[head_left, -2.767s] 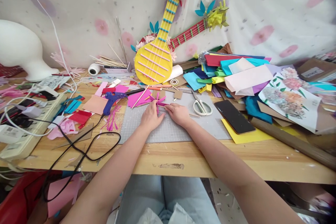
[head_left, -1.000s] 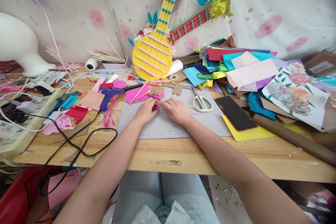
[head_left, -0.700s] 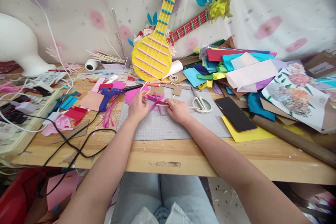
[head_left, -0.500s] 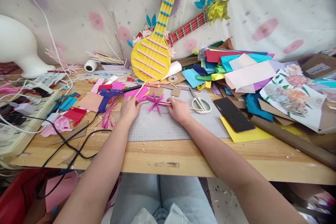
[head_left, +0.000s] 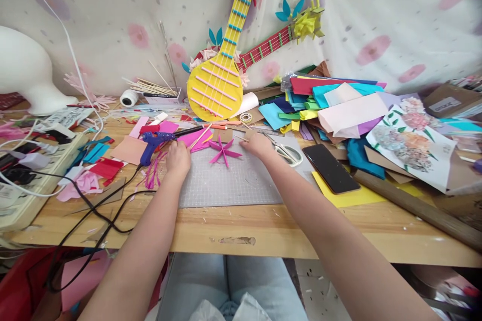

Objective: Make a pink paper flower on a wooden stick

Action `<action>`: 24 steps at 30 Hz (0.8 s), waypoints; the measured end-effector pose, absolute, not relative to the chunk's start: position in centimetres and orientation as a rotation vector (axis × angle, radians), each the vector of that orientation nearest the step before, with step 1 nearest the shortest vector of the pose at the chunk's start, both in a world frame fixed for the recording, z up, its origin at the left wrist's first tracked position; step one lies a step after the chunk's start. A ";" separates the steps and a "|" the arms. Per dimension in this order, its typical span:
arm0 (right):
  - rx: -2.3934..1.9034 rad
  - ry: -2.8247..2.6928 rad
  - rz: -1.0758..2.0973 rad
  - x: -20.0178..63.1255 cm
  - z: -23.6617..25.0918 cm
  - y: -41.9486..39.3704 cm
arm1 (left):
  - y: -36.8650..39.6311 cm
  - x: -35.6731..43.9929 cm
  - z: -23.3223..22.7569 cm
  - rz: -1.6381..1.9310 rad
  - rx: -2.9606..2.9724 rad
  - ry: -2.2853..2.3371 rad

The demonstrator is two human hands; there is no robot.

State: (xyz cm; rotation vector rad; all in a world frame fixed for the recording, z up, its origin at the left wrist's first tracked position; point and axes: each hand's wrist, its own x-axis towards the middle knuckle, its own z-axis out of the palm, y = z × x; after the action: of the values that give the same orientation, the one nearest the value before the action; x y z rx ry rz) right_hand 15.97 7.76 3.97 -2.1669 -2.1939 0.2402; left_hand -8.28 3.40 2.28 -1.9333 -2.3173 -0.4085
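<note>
A magenta paper flower (head_left: 225, 151) with narrow, pointed petals lies on the grey cutting mat (head_left: 226, 185), touched by neither hand. My left hand (head_left: 178, 158) is closed at the mat's left edge, beside the blue glue gun (head_left: 150, 146). From its thumb side a thin wooden stick (head_left: 201, 136) slants up over magenta paper; the fingertips are mostly hidden. To the flower's right, my right hand (head_left: 259, 146) is closed, with the pale tip of another thin stick (head_left: 240, 138) poking out to its left. White-handled scissors (head_left: 289, 154) lie just right of that hand.
A black phone (head_left: 331, 168) rests on yellow paper right of the mat. Coloured paper (head_left: 350, 103) is heaped behind it, and a brown tube (head_left: 414, 200) lies along the right. Paper-craft instruments (head_left: 214, 88) lean at the back. Black cables (head_left: 101, 210) loop near a power strip (head_left: 48, 175).
My hands have moved apart from the flower, the left one toward the glue gun. The flower now lies free on the mat. The long stick by my right hand no longer shows across the scissors.
</note>
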 end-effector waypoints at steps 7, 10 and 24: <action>-2.325 -2.320 0.421 17.0 6.0 8.8 | 3.6 -8.0 2.2 -0.300 -1.990 -2.301; -2.197 -2.290 0.871 19.1 8.1 8.2 | 3.5 -8.0 2.5 -0.291 -1.953 -2.346; -1.552 -2.119 1.268 18.7 7.9 6.7 | 3.4 -6.1 3.4 -0.203 -1.989 -2.597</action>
State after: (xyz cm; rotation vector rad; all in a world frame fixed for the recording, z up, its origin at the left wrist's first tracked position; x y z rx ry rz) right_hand 18.70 6.74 7.90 -1.5522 -2.1188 1.2680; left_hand -6.09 3.38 3.44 -1.9893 -2.5969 -0.2033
